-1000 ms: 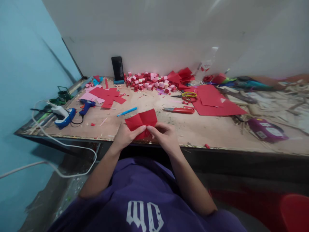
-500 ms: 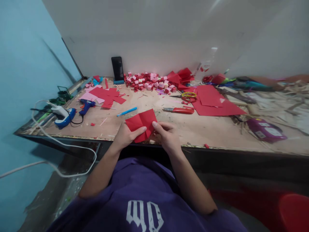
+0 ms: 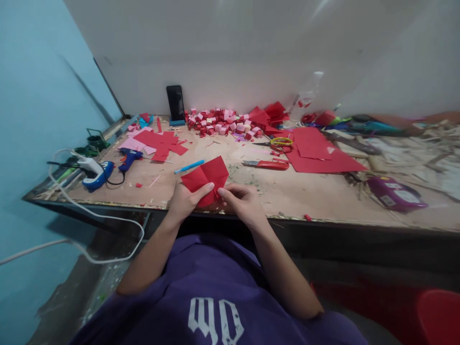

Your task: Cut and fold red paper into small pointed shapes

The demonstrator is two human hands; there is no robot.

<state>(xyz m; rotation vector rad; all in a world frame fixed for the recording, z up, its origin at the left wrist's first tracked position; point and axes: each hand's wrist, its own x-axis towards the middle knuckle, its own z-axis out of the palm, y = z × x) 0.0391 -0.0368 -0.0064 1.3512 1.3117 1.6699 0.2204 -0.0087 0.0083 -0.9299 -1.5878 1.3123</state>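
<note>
A creased sheet of red paper is held up in front of me, just above the table's front edge. My left hand grips its lower left side, thumb lying across the front and the other fingers hidden behind. At the lower right edge my right hand pinches the paper between thumb and fingers. The paper is bent along crease lines, and its lower part is partly covered by my thumbs. Behind it on the tabletop lies a blue pen, close to the sheet's upper left corner.
A red-handled knife, yellow-handled scissors and red paper sheets lie to the right. Folded pink-and-red paper pieces are heaped at the back, near a propped phone. A glue gun and power strip stand left.
The red paper has shifted slightly left and tilted. My right hand has moved left along its edge to a lower spot, bringing both thumbs closer together.
</note>
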